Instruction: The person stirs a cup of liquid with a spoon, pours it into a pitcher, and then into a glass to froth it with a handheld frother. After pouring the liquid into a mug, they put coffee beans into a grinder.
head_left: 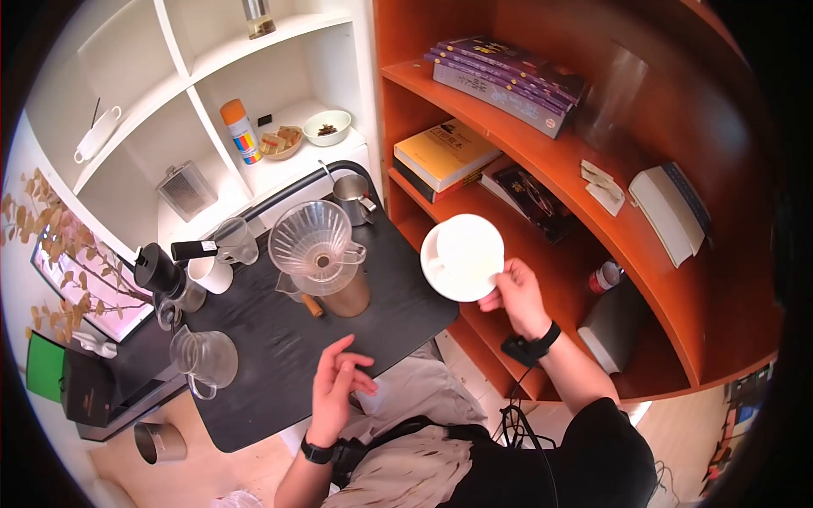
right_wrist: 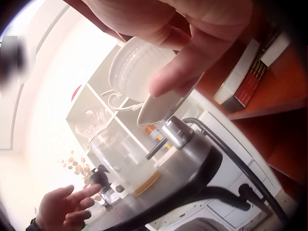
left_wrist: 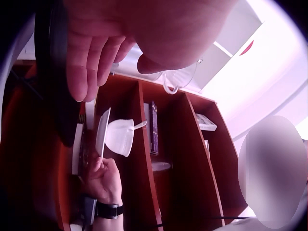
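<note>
right hand (head_left: 519, 298) pinches saucer (left_wrist: 102, 134) rim; white cup (left_wrist: 120, 138) sits on saucer, by right edge of table (head_left: 262, 398). cup lies on table side of grip, handle (left_wrist: 140, 125) pointing away. right hand nearer. left hand (head_left: 339, 385) grips nothing, fingers loose, near table's front edge.

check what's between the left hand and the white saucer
In the head view, only a bare stretch of the black tabletop shows between the left hand and the white saucer, which the right hand holds.
</note>
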### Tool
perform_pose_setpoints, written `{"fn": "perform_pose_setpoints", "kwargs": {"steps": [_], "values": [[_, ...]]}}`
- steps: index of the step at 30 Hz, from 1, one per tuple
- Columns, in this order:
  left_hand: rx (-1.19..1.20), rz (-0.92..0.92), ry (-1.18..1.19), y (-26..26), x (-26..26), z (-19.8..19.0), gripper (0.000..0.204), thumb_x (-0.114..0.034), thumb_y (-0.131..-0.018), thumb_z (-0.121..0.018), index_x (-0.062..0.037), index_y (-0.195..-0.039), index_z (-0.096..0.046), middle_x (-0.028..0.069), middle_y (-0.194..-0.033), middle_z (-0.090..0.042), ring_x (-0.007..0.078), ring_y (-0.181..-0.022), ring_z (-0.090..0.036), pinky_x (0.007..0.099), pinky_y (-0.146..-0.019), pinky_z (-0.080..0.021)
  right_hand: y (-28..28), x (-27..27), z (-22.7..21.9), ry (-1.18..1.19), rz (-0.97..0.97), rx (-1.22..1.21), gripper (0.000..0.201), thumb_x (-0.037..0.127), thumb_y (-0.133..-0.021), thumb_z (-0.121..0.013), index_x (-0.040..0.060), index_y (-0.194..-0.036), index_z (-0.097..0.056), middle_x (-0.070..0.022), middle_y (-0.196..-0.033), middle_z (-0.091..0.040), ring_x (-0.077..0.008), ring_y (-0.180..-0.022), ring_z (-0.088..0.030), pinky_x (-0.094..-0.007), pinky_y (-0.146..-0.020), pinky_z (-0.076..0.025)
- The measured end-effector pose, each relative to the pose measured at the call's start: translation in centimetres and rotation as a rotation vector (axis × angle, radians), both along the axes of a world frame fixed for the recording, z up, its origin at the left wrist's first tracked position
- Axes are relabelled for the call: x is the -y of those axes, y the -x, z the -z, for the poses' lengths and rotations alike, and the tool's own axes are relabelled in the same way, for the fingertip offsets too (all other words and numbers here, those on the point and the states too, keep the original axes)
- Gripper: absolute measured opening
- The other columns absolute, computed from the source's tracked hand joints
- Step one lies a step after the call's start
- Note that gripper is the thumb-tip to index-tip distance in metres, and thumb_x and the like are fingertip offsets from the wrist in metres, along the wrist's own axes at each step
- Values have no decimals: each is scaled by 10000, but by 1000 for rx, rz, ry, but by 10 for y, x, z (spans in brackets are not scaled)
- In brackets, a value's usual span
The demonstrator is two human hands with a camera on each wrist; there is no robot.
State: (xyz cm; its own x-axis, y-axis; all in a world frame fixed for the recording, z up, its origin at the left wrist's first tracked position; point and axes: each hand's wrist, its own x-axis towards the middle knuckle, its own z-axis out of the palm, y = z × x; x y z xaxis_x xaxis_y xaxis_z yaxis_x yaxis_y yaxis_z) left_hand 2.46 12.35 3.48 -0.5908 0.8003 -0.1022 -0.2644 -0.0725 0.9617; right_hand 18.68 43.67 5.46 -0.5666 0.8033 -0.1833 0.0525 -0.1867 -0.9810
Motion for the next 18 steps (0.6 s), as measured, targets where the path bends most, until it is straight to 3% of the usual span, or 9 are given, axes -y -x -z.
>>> {"fn": "perform_pose_setpoints", "kwargs": {"steps": [2, 5, 7, 11, 13, 18], "values": [[0, -78, 47, 2, 21, -2, 347, -205, -1111, -428, -11, -1387, -508, 148, -1080, -670, 198, -773, -702, 319, -661, -599, 15, -30, -1, -27, 16, -19, 103, 59, -1016, -472, -29, -1061, -498, -165, -827, -693, -210, -622, -703, -311, -567, -626], [53, -163, 71, 3, 59, 3, 294, -172, -1107, -442, 6, -1301, -576, 129, -995, -683, 166, -724, -685, 287, -631, -580, 49, -72, -2, -86, 46, -18, 122, 90, -1019, -466, -16, -1044, -522, -151, -817, -695, -200, -639, -701, -305, -592, -622], [39, -302, 80, 1, 79, 3, 277, -191, -1103, -453, 8, -1211, -612, 117, -905, -685, 149, -668, -664, 278, -578, -561, 74, -100, 2, -121, 42, -22, 138, 109, -1029, -474, -18, -1053, -523, -163, -907, -701, -209, -717, -717, -318, -646, -633], [-35, -588, 15, 6, 108, 13, 251, -208, -1095, -468, -2, -1117, -610, 79, -779, -635, 112, -550, -574, 243, -461, -469, 123, -157, 22, -124, 19, -65, 155, 130, -1039, -485, -17, -1079, -518, -153, -933, -695, -216, -754, -721, -337, -694, -640], [-34, -674, -68, 10, 119, 24, 239, -210, -1095, -465, -12, -1080, -599, 64, -740, -606, 107, -523, -536, 237, -438, -430, 146, -180, 31, -129, 59, -82, 210, 120, -1037, -485, -69, -1121, -517, -187, -960, -702, -233, -732, -740, -326, -655, -654], [-29, -639, -44, 10, 119, 24, 208, -186, -1094, -472, -17, -1061, -588, 52, -725, -599, 99, -525, -535, 238, -445, -431, 187, -227, 47, -110, 98, -84, 235, 139, -1049, -469, -64, -1138, -548, -182, -976, -701, -230, -773, -743, -335, -694, -657]]}}
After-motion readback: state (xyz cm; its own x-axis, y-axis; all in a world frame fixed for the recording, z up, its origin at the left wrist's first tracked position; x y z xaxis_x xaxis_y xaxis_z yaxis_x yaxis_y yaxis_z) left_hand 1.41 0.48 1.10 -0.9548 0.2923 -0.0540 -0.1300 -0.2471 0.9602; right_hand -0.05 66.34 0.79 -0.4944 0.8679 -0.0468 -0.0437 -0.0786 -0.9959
